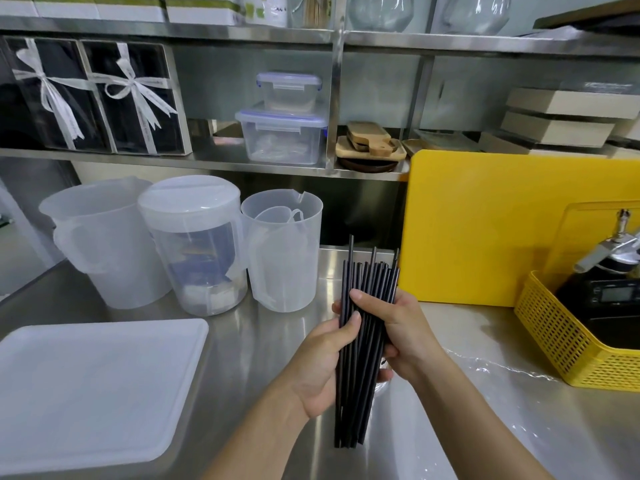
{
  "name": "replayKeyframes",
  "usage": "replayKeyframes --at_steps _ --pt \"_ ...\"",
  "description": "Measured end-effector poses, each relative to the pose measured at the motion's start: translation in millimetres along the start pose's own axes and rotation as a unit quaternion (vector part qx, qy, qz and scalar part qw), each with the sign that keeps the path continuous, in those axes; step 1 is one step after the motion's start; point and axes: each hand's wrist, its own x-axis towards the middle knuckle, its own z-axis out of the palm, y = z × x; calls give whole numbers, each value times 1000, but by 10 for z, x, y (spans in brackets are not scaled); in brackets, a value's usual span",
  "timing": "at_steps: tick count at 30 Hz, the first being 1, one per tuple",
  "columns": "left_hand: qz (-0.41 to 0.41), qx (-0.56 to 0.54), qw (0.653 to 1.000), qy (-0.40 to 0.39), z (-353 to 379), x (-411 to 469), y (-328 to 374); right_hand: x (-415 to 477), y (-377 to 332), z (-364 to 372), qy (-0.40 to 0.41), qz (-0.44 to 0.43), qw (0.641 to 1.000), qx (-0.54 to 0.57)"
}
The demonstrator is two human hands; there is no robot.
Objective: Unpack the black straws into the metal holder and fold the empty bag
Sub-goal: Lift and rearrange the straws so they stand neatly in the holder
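Straws [369,282] are gripped mid-length by left hand [320,372] and right hand [407,336], upright over the counter [263,341]. Judged light, stiff, slick, ends uneven; bundle is best clasped round the middle so none slide out.

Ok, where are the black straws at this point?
Head view, lower centre: the black straws are gripped as a bundle by the left hand and right hand above the steel counter, right of the clear jug.
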Motion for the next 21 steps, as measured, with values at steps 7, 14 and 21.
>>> replayKeyframes --at_steps 7,14,21 --pt "-30 11 999 -28 -92 9 -20 -12 29 -28 -30 24 999 18" --pt "-37 -62 997 -37 -103 27 -102 -3 82 -49 -13 34 999 15" --pt "-30 -49 998 -37 -137 33 -147 -24 91 -34 -4 50 999 0"
